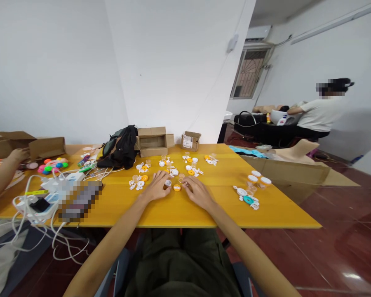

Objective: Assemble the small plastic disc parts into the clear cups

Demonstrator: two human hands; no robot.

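Observation:
My left hand [157, 185] is over the table with its thumb and fingers curved around a white round cap [167, 182]. My right hand [198, 192] is just across from it, fingers bent and pinched; what lies between the tips is too small to make out. An orange round cap [177, 187] with white inside rests on the tabletop between my hands. Behind it stands a small clear cup [181, 177], close to my right fingertips. Around and beyond are several small groups of white pieces [140, 185], orange rings [144, 178] and clear cups.
Jars with white lids [266, 181] and a teal ring [248, 200] are on the right of the yellow table [222, 206]. Power strips [46, 202] with cables, a black bag [120, 146] and cardboard boxes [153, 142] occupy the left and back. Another person's arm [3, 177] reaches in at left.

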